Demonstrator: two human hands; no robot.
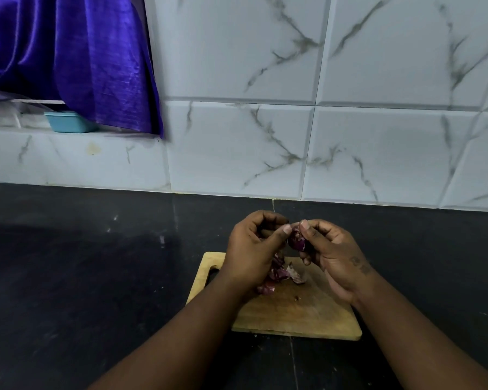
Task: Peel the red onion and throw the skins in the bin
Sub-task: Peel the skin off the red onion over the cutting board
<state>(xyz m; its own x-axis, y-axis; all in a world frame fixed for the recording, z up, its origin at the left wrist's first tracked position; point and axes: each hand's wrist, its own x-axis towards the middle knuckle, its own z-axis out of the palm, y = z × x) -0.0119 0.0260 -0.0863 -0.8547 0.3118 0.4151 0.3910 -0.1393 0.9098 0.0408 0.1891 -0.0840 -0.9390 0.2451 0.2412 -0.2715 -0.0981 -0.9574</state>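
Note:
A small red onion (298, 240) is held above the wooden cutting board (293, 313). My right hand (330, 254) grips it from the right, thumb on top. My left hand (254, 249) has curled fingers and pinches at the onion's top with thumb and forefinger. Loose purple skins (276, 274) lie on the board under my left hand, one pale piece (297, 275) beside them. No bin is in view.
The board lies on a dark stone counter (96, 277) against a white marbled tile wall (293, 122). At upper left a purple curtain (68, 52) hangs over a ledge holding a teal tub (66, 122).

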